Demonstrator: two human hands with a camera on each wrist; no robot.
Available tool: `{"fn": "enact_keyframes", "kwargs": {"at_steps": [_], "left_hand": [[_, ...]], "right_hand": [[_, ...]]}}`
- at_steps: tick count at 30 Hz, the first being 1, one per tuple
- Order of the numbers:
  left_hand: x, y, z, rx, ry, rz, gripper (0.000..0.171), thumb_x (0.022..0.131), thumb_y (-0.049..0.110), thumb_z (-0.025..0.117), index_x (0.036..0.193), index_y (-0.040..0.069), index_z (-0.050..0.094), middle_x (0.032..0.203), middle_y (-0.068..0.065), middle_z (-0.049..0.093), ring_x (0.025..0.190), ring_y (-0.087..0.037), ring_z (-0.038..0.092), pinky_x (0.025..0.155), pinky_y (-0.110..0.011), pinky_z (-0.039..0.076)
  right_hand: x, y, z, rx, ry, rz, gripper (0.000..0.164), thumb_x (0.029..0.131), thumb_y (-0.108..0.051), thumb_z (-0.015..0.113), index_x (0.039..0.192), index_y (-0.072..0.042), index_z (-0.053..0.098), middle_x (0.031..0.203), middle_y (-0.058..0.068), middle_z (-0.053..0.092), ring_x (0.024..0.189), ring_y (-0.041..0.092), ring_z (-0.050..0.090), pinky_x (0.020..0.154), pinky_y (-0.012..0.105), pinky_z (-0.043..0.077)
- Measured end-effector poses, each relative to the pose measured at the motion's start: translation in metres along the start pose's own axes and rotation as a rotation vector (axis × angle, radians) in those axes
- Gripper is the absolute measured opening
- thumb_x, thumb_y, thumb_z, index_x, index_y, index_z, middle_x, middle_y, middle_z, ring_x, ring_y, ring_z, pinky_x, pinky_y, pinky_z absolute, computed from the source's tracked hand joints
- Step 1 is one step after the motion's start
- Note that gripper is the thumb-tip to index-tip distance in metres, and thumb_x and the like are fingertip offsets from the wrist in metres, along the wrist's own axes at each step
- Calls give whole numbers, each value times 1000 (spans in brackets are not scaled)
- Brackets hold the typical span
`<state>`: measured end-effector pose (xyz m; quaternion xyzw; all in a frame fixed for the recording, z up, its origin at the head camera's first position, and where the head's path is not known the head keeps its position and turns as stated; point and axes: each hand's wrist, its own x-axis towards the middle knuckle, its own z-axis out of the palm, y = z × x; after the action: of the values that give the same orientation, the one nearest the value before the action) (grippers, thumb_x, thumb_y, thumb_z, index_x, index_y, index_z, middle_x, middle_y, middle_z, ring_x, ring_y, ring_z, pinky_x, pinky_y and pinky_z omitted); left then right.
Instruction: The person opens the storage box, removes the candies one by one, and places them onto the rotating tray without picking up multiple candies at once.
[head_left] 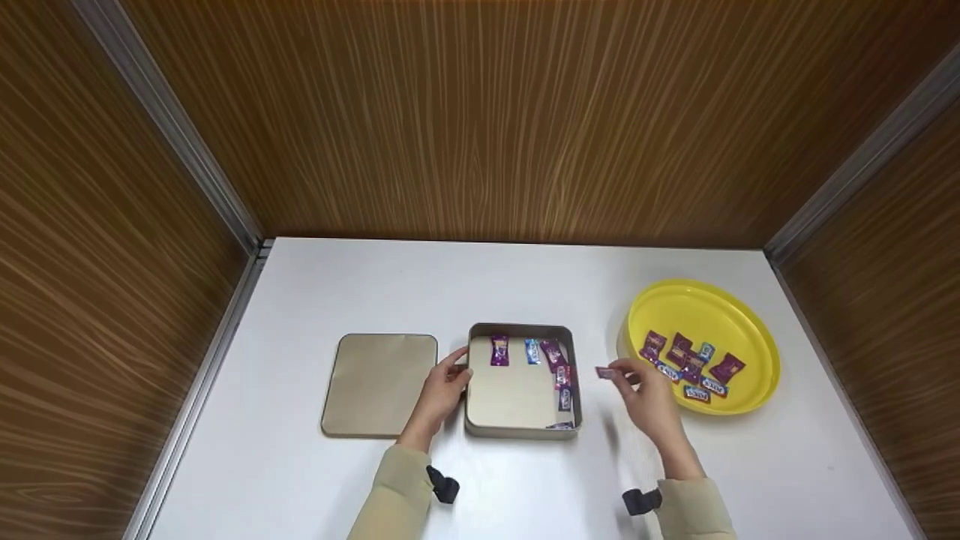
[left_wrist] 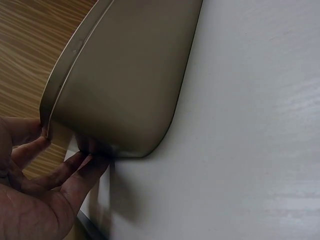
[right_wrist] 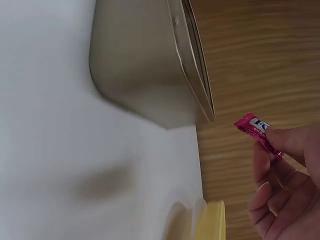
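A square metal tin (head_left: 517, 433) stands without its lid, several wrapped candies lying in it, mostly along its right side. My left hand (head_left: 442, 390) holds the tin's left wall, fingertips at the rim and lower side; the left wrist view shows these fingers (left_wrist: 82, 177) against the metal. Between thumb and fingers, my right hand (head_left: 646, 394) pinches a small pink-purple wrapped candy (right_wrist: 254, 127). It hangs in the air just right of the tin, between the tin and a round yellow tray (head_left: 697, 300).
Several purple and blue wrapped candies (head_left: 726, 367) lie in the yellow tray on the right. Left of the tin, its flat square lid (head_left: 379, 386) rests on the white table (head_left: 517, 487). Wood-grain panels (head_left: 480, 127) enclose the back and both sides.
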<state>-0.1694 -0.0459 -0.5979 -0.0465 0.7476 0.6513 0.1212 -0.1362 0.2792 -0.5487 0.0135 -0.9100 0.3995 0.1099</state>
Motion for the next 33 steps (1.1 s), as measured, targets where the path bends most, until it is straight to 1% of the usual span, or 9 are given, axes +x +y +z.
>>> {"fn": "enact_keyframes", "kwargs": {"at_steps": [5, 8, 12, 15, 17, 20, 23, 27, 33], "left_hand": [[0, -1, -1, -1, 0, 26, 47, 100, 7, 53, 147, 4, 44, 115, -17, 58, 105, -25, 57, 92, -37, 49], [0, 0, -1, -4, 0, 28, 47, 100, 8, 53, 146, 4, 44, 114, -17, 58, 105, -25, 57, 92, -37, 49], [0, 0, 0, 5, 4, 23, 47, 100, 8, 53, 146, 5, 45, 115, -17, 58, 105, -25, 57, 92, -37, 49], [0, 1, 0, 12, 11, 8, 47, 100, 8, 53, 147, 7, 45, 116, -16, 58, 106, -25, 57, 93, -37, 49], [0, 2, 0, 10, 13, 2, 47, 100, 9, 53, 147, 8, 45, 117, -16, 58, 107, -25, 57, 93, -38, 49], [0, 2, 0, -1, 5, 2, 47, 101, 9, 52, 147, 8, 44, 118, -16, 57, 109, -26, 56, 94, -39, 49], [-1, 1, 0, -10, -5, 13, 47, 101, 8, 52, 148, 7, 44, 118, -17, 56, 110, -27, 55, 94, -40, 49], [-1, 1, 0, -12, -4, 12, 47, 101, 8, 51, 148, 7, 44, 116, -16, 57, 107, -26, 56, 93, -39, 49], [0, 1, 1, -7, 9, -1, 47, 101, 8, 52, 147, 9, 45, 116, -16, 57, 109, -26, 56, 94, -39, 49]], "right_hand": [[6, 16, -21, -38, 76, 29, 11, 90, 2, 67, 100, 1, 70, 93, 14, 70, 79, 26, 62, 67, 28, 49], [9, 23, -33, -75, 109, 77, 12, 92, 0, 65, 103, 1, 70, 96, 16, 69, 82, 26, 61, 69, 27, 46], [12, 29, -49, -86, 138, 159, 16, 96, -5, 62, 108, 2, 69, 98, 16, 67, 85, 24, 58, 69, 21, 44], [14, 32, -59, -67, 154, 211, 19, 97, -7, 59, 111, 3, 67, 99, 18, 66, 84, 25, 57, 63, 18, 46], [16, 34, -64, -74, 161, 238, 21, 98, -8, 57, 113, 4, 66, 101, 20, 65, 84, 25, 58, 59, 17, 47], [17, 39, -71, -98, 181, 283, 24, 98, -10, 56, 115, 4, 66, 101, 21, 65, 84, 27, 59, 59, 21, 48], [19, 46, -77, -126, 194, 318, 25, 98, -9, 55, 116, 4, 66, 103, 22, 65, 90, 28, 58, 70, 29, 45], [20, 55, -83, -118, 162, 364, 28, 101, -11, 51, 120, 5, 63, 106, 24, 63, 94, 31, 57, 75, 39, 44], [18, 66, -82, -136, 121, 380, 29, 101, -11, 50, 120, 8, 62, 108, 26, 63, 96, 35, 59, 77, 43, 46]]}}
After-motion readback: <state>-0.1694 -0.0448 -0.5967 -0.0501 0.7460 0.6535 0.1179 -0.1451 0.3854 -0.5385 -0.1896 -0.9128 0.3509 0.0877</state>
